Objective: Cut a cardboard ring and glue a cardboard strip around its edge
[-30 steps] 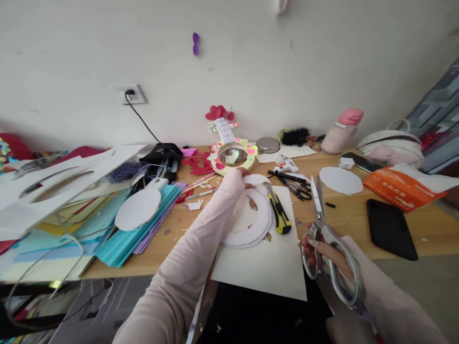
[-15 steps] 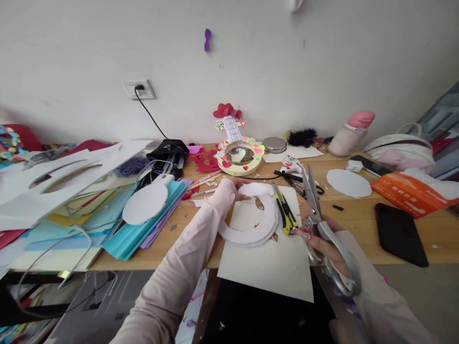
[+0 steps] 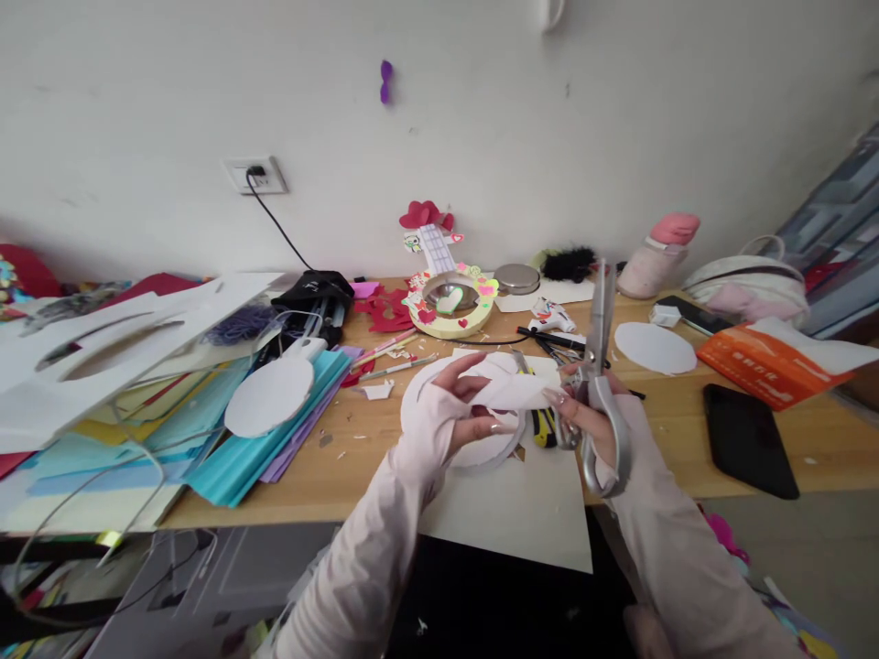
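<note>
My left hand (image 3: 454, 409) is lifted off the desk and pinches the edge of a white paper ring (image 3: 439, 380), holding it up above a cream sheet (image 3: 512, 508). My right hand (image 3: 583, 421) is closed through the handles of large silver scissors (image 3: 597, 357). Their blades point up and away, just right of the ring. The two hands are close together, almost touching over the ring. A yellow and black utility knife (image 3: 545, 427) lies partly hidden beneath them.
Coloured paper sheets (image 3: 226, 448) and a white disc (image 3: 269, 395) lie at left. A decorated ring craft (image 3: 450, 302), glue gun (image 3: 549, 316), second white disc (image 3: 654, 348), black phone (image 3: 745, 426) and orange packet (image 3: 769, 357) stand further back and right. The wooden desk (image 3: 687, 439) ends near me.
My left hand lifted the paper ring off the cream sheet and turned palm-up. My right hand brought the scissors left and upright, next to the ring.
</note>
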A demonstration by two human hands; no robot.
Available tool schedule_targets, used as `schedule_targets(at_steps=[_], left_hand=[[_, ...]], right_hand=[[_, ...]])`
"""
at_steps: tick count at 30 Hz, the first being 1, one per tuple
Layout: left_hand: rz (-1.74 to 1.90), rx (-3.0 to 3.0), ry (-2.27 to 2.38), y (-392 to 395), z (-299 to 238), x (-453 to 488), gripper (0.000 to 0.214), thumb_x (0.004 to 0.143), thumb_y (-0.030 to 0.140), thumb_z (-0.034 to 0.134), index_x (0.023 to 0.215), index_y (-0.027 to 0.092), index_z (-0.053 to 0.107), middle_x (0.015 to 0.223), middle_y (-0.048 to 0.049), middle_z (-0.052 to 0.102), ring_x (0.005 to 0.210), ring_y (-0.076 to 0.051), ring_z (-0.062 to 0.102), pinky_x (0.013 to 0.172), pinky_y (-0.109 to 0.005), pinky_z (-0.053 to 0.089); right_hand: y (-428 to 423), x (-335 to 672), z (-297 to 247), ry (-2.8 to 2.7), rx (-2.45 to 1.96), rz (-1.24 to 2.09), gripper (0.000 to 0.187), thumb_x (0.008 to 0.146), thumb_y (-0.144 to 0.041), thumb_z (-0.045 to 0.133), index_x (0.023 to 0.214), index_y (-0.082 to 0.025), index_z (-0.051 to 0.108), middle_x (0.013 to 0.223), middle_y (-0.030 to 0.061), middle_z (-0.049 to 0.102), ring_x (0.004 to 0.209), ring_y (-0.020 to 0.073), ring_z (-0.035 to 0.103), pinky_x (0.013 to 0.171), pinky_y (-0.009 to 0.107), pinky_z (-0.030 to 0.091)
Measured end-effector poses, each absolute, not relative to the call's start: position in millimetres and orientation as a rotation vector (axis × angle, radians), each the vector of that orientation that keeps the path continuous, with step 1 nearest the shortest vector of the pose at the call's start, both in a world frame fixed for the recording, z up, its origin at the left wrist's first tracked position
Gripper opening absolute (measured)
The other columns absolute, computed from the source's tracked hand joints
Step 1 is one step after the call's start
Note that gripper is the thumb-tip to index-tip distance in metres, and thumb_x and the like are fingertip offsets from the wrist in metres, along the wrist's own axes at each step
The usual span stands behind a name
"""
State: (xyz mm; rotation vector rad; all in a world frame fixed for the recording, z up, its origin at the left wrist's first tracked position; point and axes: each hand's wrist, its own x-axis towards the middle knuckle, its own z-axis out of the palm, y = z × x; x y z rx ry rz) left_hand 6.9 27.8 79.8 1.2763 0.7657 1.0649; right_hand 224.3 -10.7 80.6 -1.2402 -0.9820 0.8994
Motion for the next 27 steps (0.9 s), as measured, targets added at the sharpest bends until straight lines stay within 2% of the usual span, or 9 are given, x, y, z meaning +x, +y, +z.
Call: schedule_targets(at_steps=[2,4,8,11,14,16,19,22,27], left_hand=[[1.078,1.102,0.65,14,66,16,0.11,0.047,0.072,0.101,0.14,0.027,0.063,0.1,-0.0055,0.073,0.081,-0.023,0.074,0.074,-0.035,0.057],[1.04,0.961,0.546,3,53,30,0.102,0.042,0.088,0.093,0.121,0.029,0.066,0.097,-0.0042,0.071,0.071,-0.018,0.068,0.064,-0.032,0.053],[1.047,1.014,0.675,-8,46,57,0.083,0.058,0.104,0.072,0.065,0.022,0.057,0.055,0.0007,0.05,0.049,-0.011,0.044,0.051,-0.027,0.038],[1.154,1.049,0.87,-5,57,64,0.083,0.072,0.102,0.062,0.048,0.024,0.047,0.042,0.0022,0.035,0.042,-0.01,0.033,0.047,-0.028,0.03],[1.274,1.009,0.957,-2,68,65,0.086,0.076,0.102,0.057,0.043,0.024,0.044,0.041,0.0023,0.033,0.041,-0.009,0.031,0.045,-0.027,0.026],[1.341,0.925,1.022,-2,71,68,0.087,0.071,0.105,0.057,0.043,0.024,0.041,0.042,0.003,0.033,0.042,-0.009,0.03,0.044,-0.026,0.024],[1.446,0.777,1.121,-5,73,77,0.086,0.063,0.107,0.059,0.048,0.025,0.039,0.044,0.0043,0.034,0.043,-0.008,0.031,0.043,-0.025,0.022],[1.53,0.704,1.163,-7,77,87,0.083,0.067,0.105,0.055,0.05,0.026,0.037,0.045,0.0051,0.032,0.043,-0.008,0.029,0.044,-0.025,0.022],[1.574,0.638,1.162,-10,84,92,0.084,0.064,0.108,0.054,0.051,0.027,0.034,0.044,0.0061,0.028,0.042,-0.008,0.027,0.044,-0.026,0.021]], right_hand=[[-10,218,79,-0.874,-1.216,0.91,0.059,0.057,-0.054,0.098,0.1,-0.024,0.069,0.069,-0.0068,0.064,0.052,0.0102,0.055,0.046,0.022,0.042],[-9,213,78,-0.826,-1.214,0.933,0.062,0.054,-0.055,0.098,0.099,-0.023,0.069,0.068,-0.0066,0.063,0.052,0.0099,0.054,0.046,0.022,0.04],[-13,204,84,-0.902,-1.225,0.992,0.06,0.054,-0.054,0.099,0.096,-0.023,0.069,0.061,-0.0078,0.06,0.048,0.009,0.048,0.044,0.022,0.039],[-28,199,90,-0.937,-1.223,1.044,0.066,0.056,-0.064,0.099,0.1,-0.025,0.068,0.064,-0.0046,0.066,0.05,0.012,0.055,0.042,0.021,0.042],[-54,194,89,-0.841,-1.17,1.174,0.084,0.058,-0.089,0.087,0.108,-0.027,0.065,0.085,0.0062,0.08,0.068,0.0208,0.07,0.041,0.023,0.049],[-74,192,82,-0.824,-1.148,1.316,0.086,0.066,-0.098,0.074,0.112,-0.026,0.065,0.087,0.0088,0.08,0.074,0.0226,0.072,0.045,0.025,0.055],[-97,191,66,-0.896,-1.146,1.498,0.081,0.071,-0.095,0.076,0.108,-0.023,0.069,0.078,0.0047,0.074,0.063,0.0164,0.064,0.047,0.024,0.055],[-110,189,57,-0.896,-1.187,1.531,0.079,0.071,-0.092,0.079,0.106,-0.022,0.073,0.071,-0.0002,0.065,0.049,0.0098,0.051,0.043,0.022,0.047],[-115,187,71,-1.094,-1.285,1.325,0.07,0.077,-0.089,0.076,0.113,-0.028,0.078,0.077,0.0037,0.066,0.061,0.0184,0.061,0.051,0.029,0.059]])
